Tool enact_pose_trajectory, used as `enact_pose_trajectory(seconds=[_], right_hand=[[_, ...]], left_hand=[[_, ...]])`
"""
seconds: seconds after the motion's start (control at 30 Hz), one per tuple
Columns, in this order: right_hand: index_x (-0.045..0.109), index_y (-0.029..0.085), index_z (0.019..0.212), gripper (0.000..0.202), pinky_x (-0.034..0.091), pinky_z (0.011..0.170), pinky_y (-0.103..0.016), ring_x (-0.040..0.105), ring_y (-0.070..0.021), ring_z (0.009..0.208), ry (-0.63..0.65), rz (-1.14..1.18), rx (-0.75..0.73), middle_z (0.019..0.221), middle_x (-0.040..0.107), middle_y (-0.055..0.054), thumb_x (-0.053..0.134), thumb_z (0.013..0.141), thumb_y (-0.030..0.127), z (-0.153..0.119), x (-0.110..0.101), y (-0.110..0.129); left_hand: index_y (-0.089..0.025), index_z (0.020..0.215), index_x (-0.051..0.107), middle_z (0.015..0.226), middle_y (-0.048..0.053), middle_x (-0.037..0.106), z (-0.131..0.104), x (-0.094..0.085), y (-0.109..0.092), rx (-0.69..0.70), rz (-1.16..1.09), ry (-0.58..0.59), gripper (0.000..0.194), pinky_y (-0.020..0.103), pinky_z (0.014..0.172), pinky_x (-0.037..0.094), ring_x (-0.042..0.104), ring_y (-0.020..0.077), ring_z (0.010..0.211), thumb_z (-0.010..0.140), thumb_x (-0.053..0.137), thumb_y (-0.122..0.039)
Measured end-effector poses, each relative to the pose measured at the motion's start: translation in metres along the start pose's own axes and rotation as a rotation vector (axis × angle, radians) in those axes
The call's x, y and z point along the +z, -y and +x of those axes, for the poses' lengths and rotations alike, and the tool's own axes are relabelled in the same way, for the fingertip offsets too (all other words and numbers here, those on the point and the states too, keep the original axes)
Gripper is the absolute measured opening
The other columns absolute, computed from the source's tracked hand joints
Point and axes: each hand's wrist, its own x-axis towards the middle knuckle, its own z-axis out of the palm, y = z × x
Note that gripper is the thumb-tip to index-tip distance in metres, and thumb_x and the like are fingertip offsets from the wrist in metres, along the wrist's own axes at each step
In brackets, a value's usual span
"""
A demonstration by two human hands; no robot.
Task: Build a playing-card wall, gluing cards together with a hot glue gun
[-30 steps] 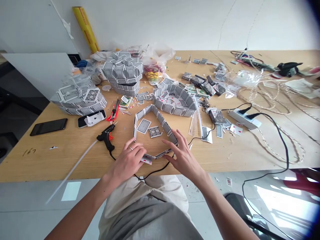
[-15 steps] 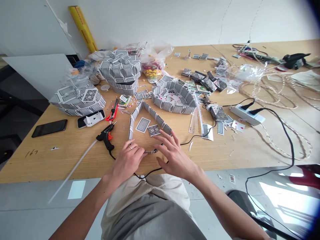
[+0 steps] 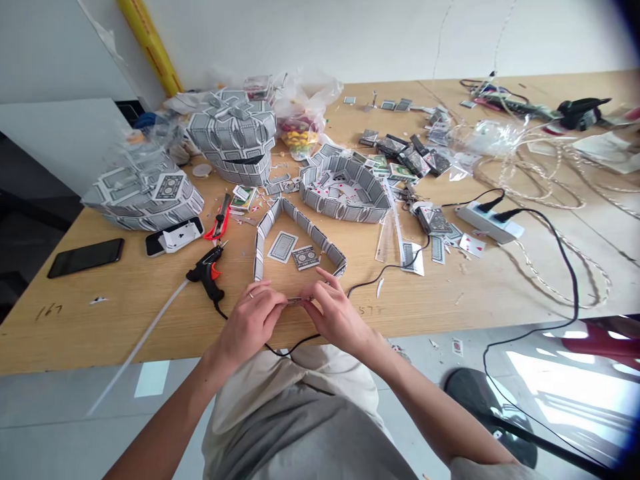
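A folded-card strip (image 3: 311,230) stands on edge on the wooden table, bent into an angular outline. Its near part runs between my hands, mostly covered by my fingers. My left hand (image 3: 255,312) pinches it at the near left, and my right hand (image 3: 336,308) pinches it close beside, thumb and fingers together. Inside the outline lie a patterned card (image 3: 283,246) and a darker folded card piece (image 3: 305,257). Left of my left hand rests a black glue gun (image 3: 207,273), with a red cutter (image 3: 219,219) behind it.
Behind stand an open card-walled box (image 3: 345,208) and two larger card-built boxes (image 3: 233,133) (image 3: 145,193). Two phones (image 3: 86,258) lie at left. A white power strip (image 3: 490,223), cables, loose cards and small card packs (image 3: 415,160) spread over the right side.
My right hand has moved left and closed its fingers on the near part of the strip. The strip's right corner now shows uncovered. The view has shifted slightly.
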Motion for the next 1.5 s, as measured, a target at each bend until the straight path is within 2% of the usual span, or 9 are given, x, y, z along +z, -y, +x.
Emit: enact_pose_trajectory(seconds=[0.1, 0.23, 0.4, 0.6, 0.87, 1.17, 1.5], right_hand=[[0.058, 0.026, 0.105, 0.024, 0.037, 0.127, -0.060, 0.071, -0.0171, 0.084, 0.045, -0.002, -0.007, 0.090, 0.074, 0.002, 0.047, 0.107, 0.004, 0.000, -0.001, 0.000], [0.063, 0.026, 0.110, 0.025, 0.030, 0.131, -0.060, 0.072, -0.0159, 0.090, 0.030, 0.037, -0.002, 0.096, 0.077, 0.002, 0.049, 0.108, 0.006, -0.001, -0.002, -0.001], [0.063, 0.027, 0.114, 0.021, 0.027, 0.132, -0.060, 0.073, -0.0154, 0.090, 0.032, 0.051, 0.027, 0.099, 0.077, 0.002, 0.050, 0.110, 0.010, -0.001, -0.002, 0.000], [0.060, 0.026, 0.117, 0.018, 0.031, 0.132, -0.061, 0.073, -0.0171, 0.088, 0.030, 0.032, 0.041, 0.100, 0.077, 0.001, 0.053, 0.109, 0.012, -0.002, -0.001, -0.001], [0.058, 0.026, 0.114, 0.019, 0.034, 0.130, -0.063, 0.072, -0.0209, 0.093, 0.027, -0.017, 0.046, 0.098, 0.075, 0.000, 0.059, 0.102, 0.011, 0.003, -0.002, 0.002], [0.066, 0.026, 0.119, 0.017, 0.046, 0.124, -0.056, 0.075, -0.0186, 0.093, -0.079, 0.018, 0.024, 0.098, 0.078, -0.001, 0.060, 0.107, 0.015, -0.001, 0.006, -0.002], [0.074, 0.028, 0.119, 0.019, 0.048, 0.121, -0.056, 0.074, -0.0205, 0.099, -0.089, 0.008, 0.027, 0.098, 0.081, -0.001, 0.063, 0.107, 0.019, -0.001, 0.007, -0.003]], left_hand=[[-0.024, 0.111, 0.065, 0.094, -0.003, 0.076, -0.002, 0.003, 0.002, 0.017, -0.005, -0.045, 0.023, 0.041, 0.111, 0.055, 0.073, 0.0155, 0.091, 0.100, 0.064, -0.004], [-0.024, 0.112, 0.068, 0.096, -0.001, 0.077, -0.003, 0.006, 0.004, 0.010, -0.022, -0.104, 0.023, 0.041, 0.106, 0.057, 0.073, 0.0166, 0.093, 0.098, 0.069, -0.006], [-0.024, 0.111, 0.070, 0.095, 0.001, 0.077, -0.002, 0.007, 0.003, -0.050, -0.067, -0.153, 0.020, 0.041, 0.100, 0.060, 0.072, 0.0184, 0.093, 0.097, 0.073, -0.010], [-0.025, 0.111, 0.071, 0.098, 0.001, 0.078, -0.001, 0.004, 0.003, -0.050, -0.036, -0.087, 0.016, 0.046, 0.106, 0.057, 0.071, 0.0184, 0.094, 0.100, 0.072, -0.014], [-0.025, 0.110, 0.070, 0.098, 0.000, 0.078, -0.001, 0.008, 0.003, -0.044, -0.030, -0.097, 0.020, 0.045, 0.106, 0.056, 0.071, 0.0174, 0.093, 0.098, 0.072, -0.009], [-0.029, 0.124, 0.072, 0.098, 0.000, 0.076, -0.008, 0.010, 0.005, -0.010, 0.008, -0.120, 0.034, 0.045, 0.107, 0.056, 0.069, 0.0171, 0.094, 0.098, 0.071, -0.007], [-0.026, 0.122, 0.069, 0.100, 0.002, 0.076, -0.008, 0.014, -0.001, -0.059, 0.048, -0.132, 0.026, 0.048, 0.107, 0.056, 0.071, 0.0186, 0.096, 0.100, 0.072, -0.014]])
